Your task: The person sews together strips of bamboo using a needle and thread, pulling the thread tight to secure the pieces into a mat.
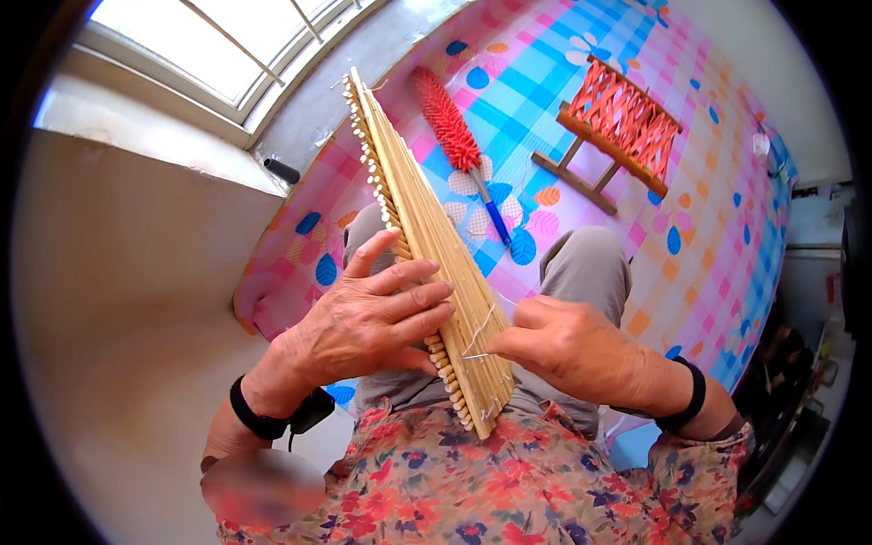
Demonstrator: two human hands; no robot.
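Observation:
A long mat of pale thin sticks [454, 263] lies slanted across my lap, with round stick ends showing along its left edge. My left hand [372, 318] grips that edge, fingers spread over the sticks and thumb low at the side. On the mat's right, my right hand [554, 341] has thumb and forefinger pinched on a thin white string [481, 331] that runs across the sticks. More short string ends show near the mat's lower tip.
Ahead, a checked, flowered covering [518, 73] bears a red fluffy duster [445, 118] and a wooden folding stool [618, 123] with red woven strapping. At upper left are a barred window [218, 45] and a dark cylinder [282, 171] on the ledge. Dark clutter [786, 372] fills the far right.

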